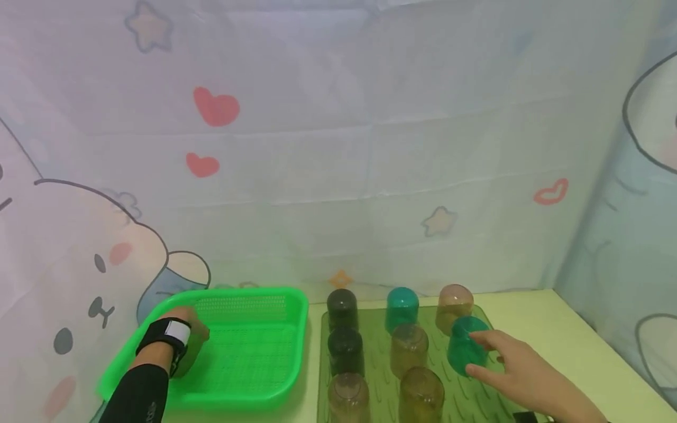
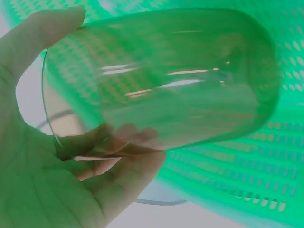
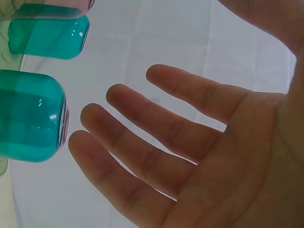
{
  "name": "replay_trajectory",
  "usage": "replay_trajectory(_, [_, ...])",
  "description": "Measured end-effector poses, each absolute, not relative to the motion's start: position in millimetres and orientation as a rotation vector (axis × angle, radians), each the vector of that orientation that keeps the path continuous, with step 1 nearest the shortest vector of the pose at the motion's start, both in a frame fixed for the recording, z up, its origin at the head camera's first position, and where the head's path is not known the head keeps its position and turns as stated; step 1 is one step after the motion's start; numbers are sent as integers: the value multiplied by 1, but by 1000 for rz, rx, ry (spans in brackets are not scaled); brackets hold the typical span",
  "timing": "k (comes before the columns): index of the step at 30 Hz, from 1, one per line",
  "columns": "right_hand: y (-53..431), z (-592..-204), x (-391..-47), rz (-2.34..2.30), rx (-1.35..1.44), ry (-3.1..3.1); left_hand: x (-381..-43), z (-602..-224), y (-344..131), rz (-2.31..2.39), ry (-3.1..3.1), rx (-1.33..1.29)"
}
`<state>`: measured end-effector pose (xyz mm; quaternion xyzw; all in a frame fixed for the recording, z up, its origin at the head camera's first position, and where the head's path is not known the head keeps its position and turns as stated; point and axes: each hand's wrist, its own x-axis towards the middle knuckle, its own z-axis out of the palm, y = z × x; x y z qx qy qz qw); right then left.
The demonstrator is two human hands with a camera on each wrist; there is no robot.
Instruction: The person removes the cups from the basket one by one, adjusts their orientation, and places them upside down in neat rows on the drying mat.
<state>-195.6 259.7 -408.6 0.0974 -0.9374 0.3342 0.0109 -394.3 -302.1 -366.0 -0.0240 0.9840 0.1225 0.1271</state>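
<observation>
At the left side of the green plastic basket (image 1: 254,352), my left hand (image 1: 191,320) grips a clear tinted drinking glass (image 2: 190,80) near its open rim. In the left wrist view the glass lies sideways between thumb and fingers, its closed base pointing away over the basket's mesh. My right hand (image 1: 520,367) hovers beside a teal glass (image 1: 468,346) that stands upside down on the green drying mat (image 1: 378,352). Its fingers (image 3: 137,107) are spread and nearly straight, with a gap between them and the teal glass in the right wrist view.
More upturned glasses share the mat: dark grey ones (image 1: 342,308), another teal one (image 1: 402,308), a pinkish one (image 1: 455,302), and amber or brownish ones (image 1: 421,396). A printed cloth (image 1: 317,147) hangs behind the pale yellow table (image 1: 550,329).
</observation>
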Motion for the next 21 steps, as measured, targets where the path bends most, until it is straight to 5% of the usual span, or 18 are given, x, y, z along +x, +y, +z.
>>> replay_trajectory(21, [253,-410,-195,1057,339,-2898,-361,-373,-271,809,3148,347])
